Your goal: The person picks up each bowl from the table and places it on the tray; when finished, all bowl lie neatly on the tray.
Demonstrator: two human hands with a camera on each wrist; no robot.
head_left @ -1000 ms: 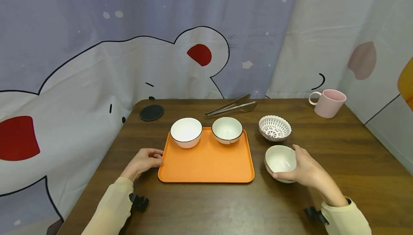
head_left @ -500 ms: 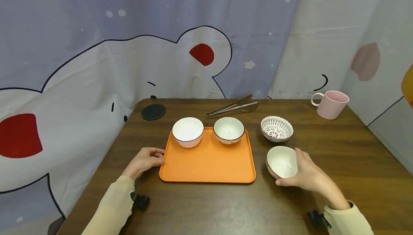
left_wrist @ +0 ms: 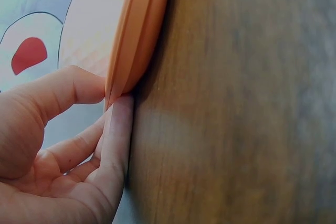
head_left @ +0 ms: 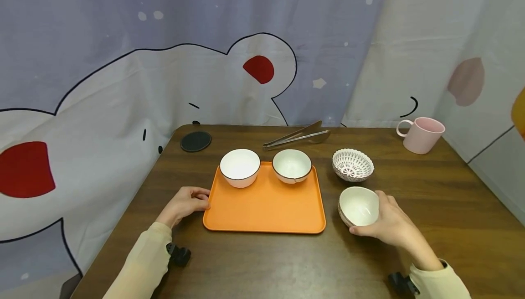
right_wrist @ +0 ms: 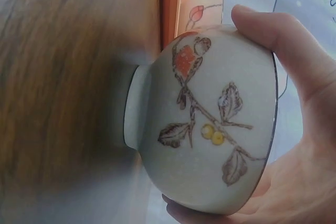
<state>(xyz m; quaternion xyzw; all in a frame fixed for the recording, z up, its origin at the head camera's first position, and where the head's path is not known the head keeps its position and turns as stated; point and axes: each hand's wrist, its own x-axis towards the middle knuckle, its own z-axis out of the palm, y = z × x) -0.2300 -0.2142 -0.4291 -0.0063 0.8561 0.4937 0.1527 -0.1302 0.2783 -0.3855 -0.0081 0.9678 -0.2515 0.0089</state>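
Observation:
My left hand pinches the left rim of an orange tray. In the left wrist view its thumb lies on the rim and a fingertip is under it, by the tabletop. My right hand grips a cream bowl from its right side, thumb at the near edge and fingers at the far edge. The right wrist view shows that bowl's outer wall, painted with a bird, a branch, leaves and yellow berries. Along the tray's back edge stand a white bowl and a pale greenish bowl.
Behind the held bowl sits a patterned dish. Metal tongs lie behind the tray, with a black round coaster at back left. A pink mug stands at the back right of the wooden table, before a printed curtain.
My right thumb has shifted from over the cream bowl's near rim to its outer near side. My left hand stays at the tray rim. The head view has shifted slightly.

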